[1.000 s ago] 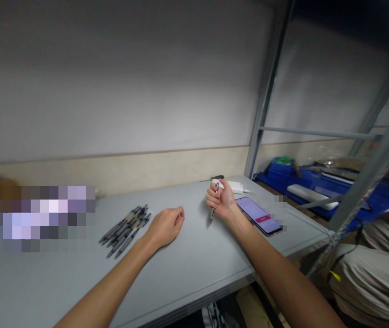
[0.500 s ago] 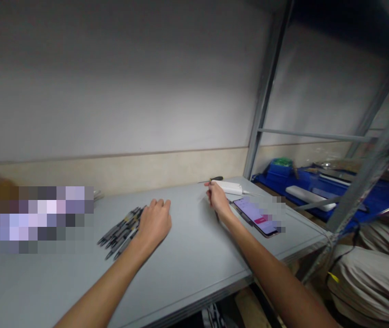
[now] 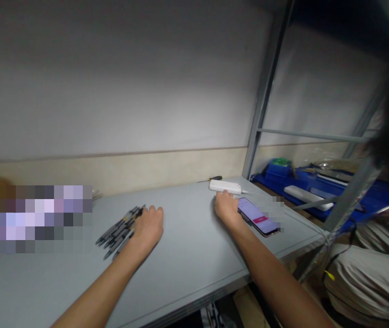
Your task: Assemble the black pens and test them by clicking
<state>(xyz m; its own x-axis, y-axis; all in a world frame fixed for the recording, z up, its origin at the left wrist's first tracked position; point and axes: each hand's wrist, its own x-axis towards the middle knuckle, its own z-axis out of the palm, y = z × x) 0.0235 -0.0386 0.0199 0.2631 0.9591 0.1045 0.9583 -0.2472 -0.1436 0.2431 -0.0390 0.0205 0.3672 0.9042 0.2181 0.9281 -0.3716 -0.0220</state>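
Observation:
A bundle of grey-and-black pens (image 3: 117, 232) lies fanned out on the grey table (image 3: 187, 255). My left hand (image 3: 149, 225) rests with curled fingers over the right upper part of the bundle, holding it against the tabletop; its fingertips are hidden. Further right, my right hand (image 3: 227, 206) is down on the table with fingers bent, beside the left edge of a lit phone (image 3: 257, 217). Whatever is under its fingers cannot be seen. A dark slim object (image 3: 246, 220) lies along the phone's left side, partly covered by that hand.
A white power strip (image 3: 225, 186) with a cable sits just beyond my right hand, and a screwdriver (image 3: 215, 178) lies behind it. Metal frame posts (image 3: 261, 100) rise at the table's right end. Blue bins (image 3: 278, 171) and stacked pale sacks (image 3: 368, 278) are further right.
My right hand has come down and slightly right, uncovering the power strip's left end; a dark slim thing seen under it before is hidden now. My left hand has shifted slightly left.

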